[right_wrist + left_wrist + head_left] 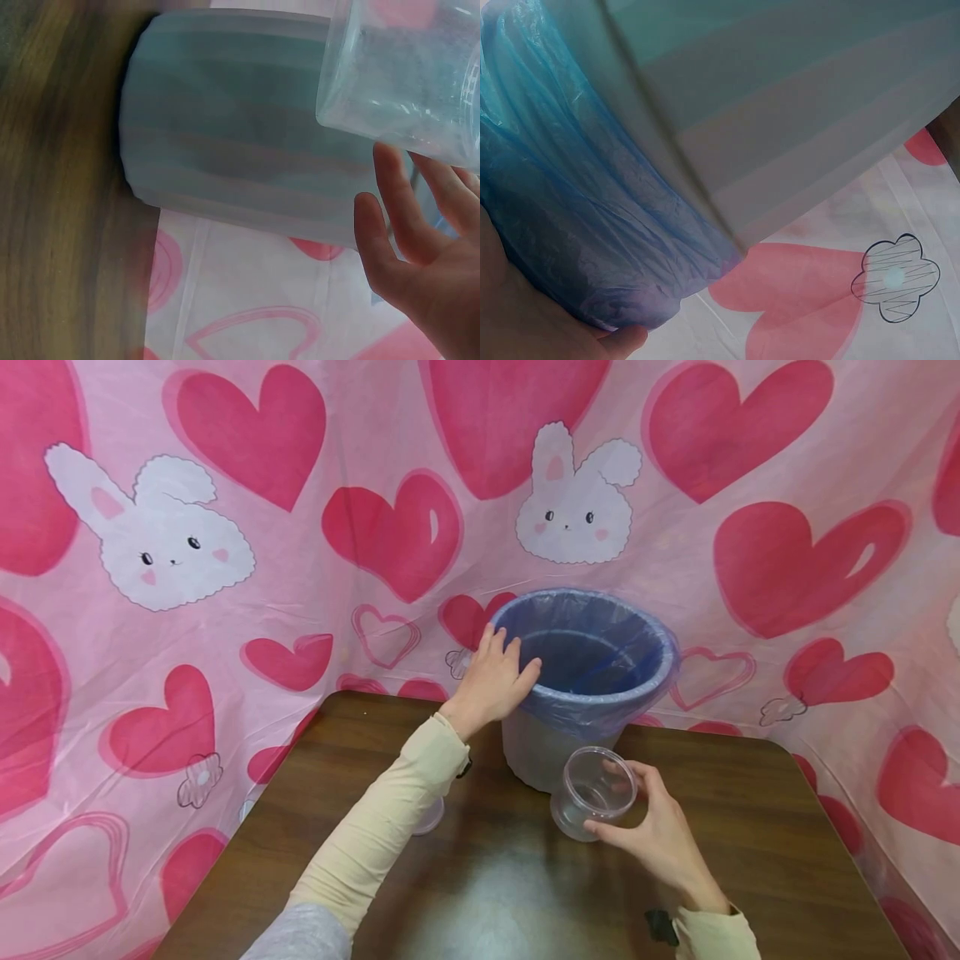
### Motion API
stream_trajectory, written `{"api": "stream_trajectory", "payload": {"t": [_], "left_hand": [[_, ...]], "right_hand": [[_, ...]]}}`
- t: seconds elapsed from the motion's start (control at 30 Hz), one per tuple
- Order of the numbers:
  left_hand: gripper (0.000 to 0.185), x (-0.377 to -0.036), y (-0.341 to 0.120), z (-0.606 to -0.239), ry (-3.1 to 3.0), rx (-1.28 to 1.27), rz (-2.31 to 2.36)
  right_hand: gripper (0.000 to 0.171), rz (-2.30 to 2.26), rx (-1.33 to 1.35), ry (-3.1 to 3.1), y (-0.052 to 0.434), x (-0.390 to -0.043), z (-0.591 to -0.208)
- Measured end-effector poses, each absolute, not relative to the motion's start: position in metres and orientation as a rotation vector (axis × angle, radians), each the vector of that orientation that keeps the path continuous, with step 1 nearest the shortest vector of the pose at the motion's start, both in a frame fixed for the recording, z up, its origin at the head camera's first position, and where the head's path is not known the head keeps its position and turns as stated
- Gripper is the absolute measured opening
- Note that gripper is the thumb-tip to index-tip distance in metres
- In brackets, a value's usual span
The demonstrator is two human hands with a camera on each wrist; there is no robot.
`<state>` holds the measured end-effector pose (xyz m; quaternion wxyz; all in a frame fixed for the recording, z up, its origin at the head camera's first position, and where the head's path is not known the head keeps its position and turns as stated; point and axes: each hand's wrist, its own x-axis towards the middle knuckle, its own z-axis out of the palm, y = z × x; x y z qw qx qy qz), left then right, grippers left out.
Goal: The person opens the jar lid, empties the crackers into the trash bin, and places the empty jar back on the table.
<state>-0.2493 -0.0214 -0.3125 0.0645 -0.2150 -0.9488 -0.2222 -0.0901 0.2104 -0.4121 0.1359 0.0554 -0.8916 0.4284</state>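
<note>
A pale waste bin (551,752) lined with a blue plastic bag (592,668) stands on the table. My left hand (491,681) rests on the left side of the bin's rim, its fingers spread over the lined edge. In the left wrist view, a fingertip (626,341) touches the bag at the rim. My right hand (663,831) holds a clear plastic jar (596,785) between thumb and fingers, in front of the bin. Its open mouth is tilted toward the head camera. The right wrist view shows the jar's side (405,90) with fingers beneath it.
A clear round plastic piece (429,818) lies on the brown wooden table (480,893), partly hidden by the left sleeve (382,827). Behind the table hangs a pink cloth (360,435) with hearts and rabbits, close to the bin.
</note>
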Motion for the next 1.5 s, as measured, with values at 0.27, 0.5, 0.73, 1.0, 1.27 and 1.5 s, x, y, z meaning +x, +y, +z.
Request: {"api": "stream_trajectory", "payload": {"t": [0.27, 0.5, 0.73, 1.0, 1.27, 1.5], "left_hand": [[0.069, -0.248, -0.022, -0.313, -2.854, -0.649, -0.679], [0.069, -0.248, -0.022, -0.313, -2.848, -0.643, -0.684], [0.069, -0.248, -0.022, -0.314, -2.852, -0.640, -0.688], [0.069, -0.248, -0.022, -0.314, -2.849, -0.640, -0.678], [0.069, -0.249, -0.021, -0.313, -2.847, -0.641, -0.671], [0.069, -0.249, -0.022, -0.313, -2.848, -0.647, -0.667]], "right_hand": [[0.086, 1.212, 0.199, -2.597, 0.208, -0.088, -0.419], [0.084, 1.227, 0.219, -2.617, 0.204, -0.088, -0.430], [0.085, 1.197, 0.218, -2.628, 0.203, -0.088, -0.436], [0.084, 1.202, 0.183, -2.667, 0.201, -0.086, -0.443], [0.084, 1.218, 0.185, -2.684, 0.198, -0.085, -0.448], [0.086, 1.189, 0.196, -2.704, 0.195, -0.086, -0.454]]}}
